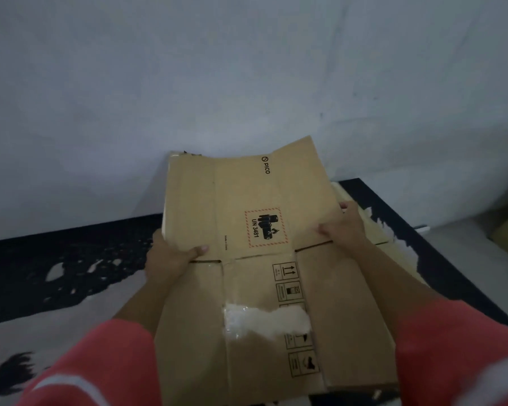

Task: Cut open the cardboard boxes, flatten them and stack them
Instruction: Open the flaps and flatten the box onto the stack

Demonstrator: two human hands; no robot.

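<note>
Against a grey wall, both hands — left hand, right hand — gripped the flattened box; stacking it likely came next.

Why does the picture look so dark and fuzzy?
Head view: the light is dim, so the cardboard box, left hand and right hand look soft and grainy; the pink sleeves at the bottom edge are blurriest.
</note>
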